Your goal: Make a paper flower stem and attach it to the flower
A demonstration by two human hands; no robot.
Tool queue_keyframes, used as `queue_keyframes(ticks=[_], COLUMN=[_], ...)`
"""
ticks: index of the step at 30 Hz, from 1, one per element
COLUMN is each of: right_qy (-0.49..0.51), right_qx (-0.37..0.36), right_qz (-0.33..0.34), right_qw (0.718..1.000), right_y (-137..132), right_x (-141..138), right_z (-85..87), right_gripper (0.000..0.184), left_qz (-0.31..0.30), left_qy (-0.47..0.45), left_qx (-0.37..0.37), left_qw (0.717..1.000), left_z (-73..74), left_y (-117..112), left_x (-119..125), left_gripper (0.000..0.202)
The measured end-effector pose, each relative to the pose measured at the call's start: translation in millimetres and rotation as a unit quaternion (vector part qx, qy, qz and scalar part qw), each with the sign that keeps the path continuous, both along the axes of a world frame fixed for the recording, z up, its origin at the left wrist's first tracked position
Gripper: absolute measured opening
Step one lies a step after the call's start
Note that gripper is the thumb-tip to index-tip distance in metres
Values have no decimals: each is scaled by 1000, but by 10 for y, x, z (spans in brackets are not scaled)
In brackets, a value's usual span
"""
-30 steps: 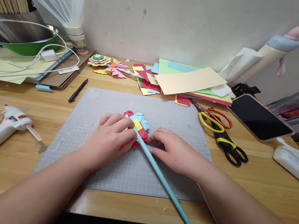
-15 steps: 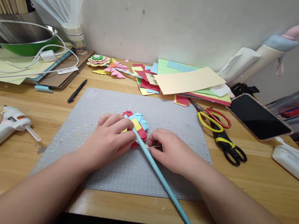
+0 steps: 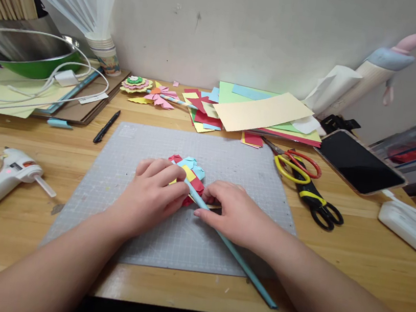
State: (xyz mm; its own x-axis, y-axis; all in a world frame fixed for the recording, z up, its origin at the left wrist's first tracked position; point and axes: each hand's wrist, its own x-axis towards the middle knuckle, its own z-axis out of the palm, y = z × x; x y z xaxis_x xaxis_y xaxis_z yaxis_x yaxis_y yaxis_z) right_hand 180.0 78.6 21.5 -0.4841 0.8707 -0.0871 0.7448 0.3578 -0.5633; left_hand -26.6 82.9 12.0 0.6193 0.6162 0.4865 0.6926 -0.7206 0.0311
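Observation:
A folded-paper flower in red, light blue and yellow lies on the grey cutting mat. My left hand is closed over its near left side, fingers curled on the flower and the upper end of a light-blue paper tube. From the flower the tube slants down to the right, its far end over the table's front edge. Thumb in front and fingers behind, my right hand grips the tube just below the flower. A thin pale strip shows partly beside the right fingers; its kind is unclear.
Left lie a white glue gun and a black pen. Scissors with red and yellow handles, black scissors and a phone are at right. Coloured paper sheets and finished paper flowers lie along the wall.
My right thumb has come over to the near side of the tube, and the hand now grips it. The tube's lower end has shifted slightly; my left hand stays put.

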Motion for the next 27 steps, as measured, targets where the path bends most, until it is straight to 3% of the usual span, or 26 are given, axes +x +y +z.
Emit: queue_keyframes(ticks=[7,27], right_qy=[-46,-85], right_qx=[82,84], right_qz=[24,25], right_qw=[995,993], right_y=[-71,-82], right_x=[-58,-82], right_z=[-14,-19], right_gripper=[11,10], left_qz=[9,20], left_qy=[3,-5], left_qx=[-2,-34], left_qw=[1000,999], left_z=[-25,-30], left_y=[18,46], left_x=[22,77], left_gripper=[8,5])
